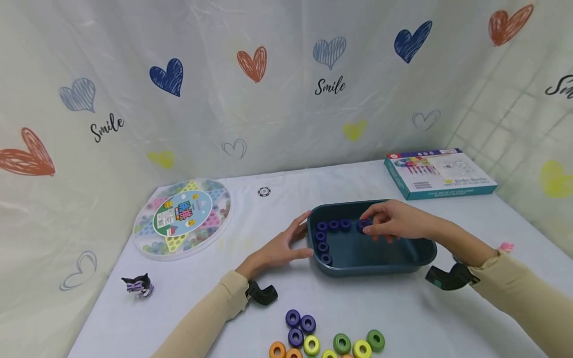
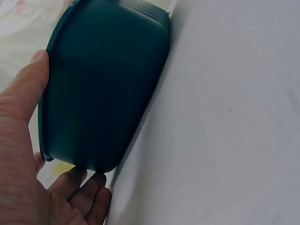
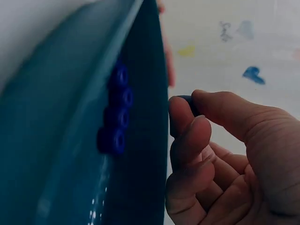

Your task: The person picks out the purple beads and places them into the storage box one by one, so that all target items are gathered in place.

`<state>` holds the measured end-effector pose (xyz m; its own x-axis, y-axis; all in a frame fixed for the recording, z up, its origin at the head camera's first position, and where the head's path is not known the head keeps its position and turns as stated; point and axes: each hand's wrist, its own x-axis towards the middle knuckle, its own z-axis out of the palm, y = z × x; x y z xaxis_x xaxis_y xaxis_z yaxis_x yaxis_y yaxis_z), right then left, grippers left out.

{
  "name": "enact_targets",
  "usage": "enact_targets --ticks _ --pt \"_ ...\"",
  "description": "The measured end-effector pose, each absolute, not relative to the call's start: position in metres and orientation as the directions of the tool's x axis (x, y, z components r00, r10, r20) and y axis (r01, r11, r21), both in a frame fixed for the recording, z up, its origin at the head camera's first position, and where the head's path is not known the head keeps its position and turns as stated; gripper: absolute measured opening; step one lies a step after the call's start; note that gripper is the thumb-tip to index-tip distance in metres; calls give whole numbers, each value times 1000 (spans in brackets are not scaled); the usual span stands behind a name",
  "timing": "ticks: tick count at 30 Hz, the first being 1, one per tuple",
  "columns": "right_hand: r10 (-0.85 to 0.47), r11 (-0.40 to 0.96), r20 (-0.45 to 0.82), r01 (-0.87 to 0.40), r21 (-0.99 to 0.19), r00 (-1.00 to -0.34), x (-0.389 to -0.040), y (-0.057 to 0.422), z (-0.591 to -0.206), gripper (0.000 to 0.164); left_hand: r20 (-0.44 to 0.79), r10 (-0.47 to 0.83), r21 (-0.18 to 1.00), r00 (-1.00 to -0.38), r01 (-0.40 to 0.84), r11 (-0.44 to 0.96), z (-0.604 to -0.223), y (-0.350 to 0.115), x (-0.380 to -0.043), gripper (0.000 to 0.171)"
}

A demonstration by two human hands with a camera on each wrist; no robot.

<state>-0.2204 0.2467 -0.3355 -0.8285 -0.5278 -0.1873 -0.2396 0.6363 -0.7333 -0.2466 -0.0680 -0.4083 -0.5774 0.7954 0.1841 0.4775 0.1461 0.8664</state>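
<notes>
A dark teal tray (image 1: 371, 271) stands on the white table. Along its left end and far wall runs a row of purple ring beads (image 1: 322, 236). My left hand (image 1: 282, 246) rests against the tray's left end, its thumb on the rim and its fingers at the far corner, as the left wrist view shows. Inside the tray, near the far wall, my right hand (image 1: 389, 221) pinches a purple ring bead (image 1: 360, 226) between thumb and index finger. The right wrist view shows only a dark edge of this bead (image 3: 189, 102).
Loose purple (image 1: 293, 318), yellow (image 1: 312, 344), green (image 1: 342, 343) and orange beads (image 1: 277, 350) lie at the near edge. A round game board (image 1: 179, 219) lies left, behind a small figurine (image 1: 139, 286). A flat box (image 1: 443, 171) and a poker chip (image 1: 264, 191) are at the back.
</notes>
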Motion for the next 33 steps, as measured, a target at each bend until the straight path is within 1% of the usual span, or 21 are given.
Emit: enact_targets --ticks 5,9,13,18,22,25,33 --pt "-487 709 -224 -232 -666 -844 -248 250 -344 40 189 805 864 -563 485 136 -408 -69 -246 86" --pt "-483 757 -274 -240 -608 -831 -263 248 -351 39 194 816 862 -545 491 122 -408 -69 -246 86" --pt "-488 775 -315 -239 -585 -814 -272 244 -356 40 201 814 861 -544 494 118 -410 -69 -248 86" --pt "-475 783 -359 -200 -589 -803 -275 239 -357 42 201 820 860 -536 497 115 -410 -68 -250 87" --pt "-470 793 -375 -195 -577 -799 -273 237 -357 41 200 811 856 -549 501 128 -410 -68 -250 86" --pt "-474 794 -369 -207 -572 -799 -272 237 -357 39 204 807 857 -554 500 127 -410 -68 -249 86" --pt "-475 785 -348 -210 -582 -808 -272 239 -356 33 196 820 857 -537 500 122 -409 -68 -249 86"
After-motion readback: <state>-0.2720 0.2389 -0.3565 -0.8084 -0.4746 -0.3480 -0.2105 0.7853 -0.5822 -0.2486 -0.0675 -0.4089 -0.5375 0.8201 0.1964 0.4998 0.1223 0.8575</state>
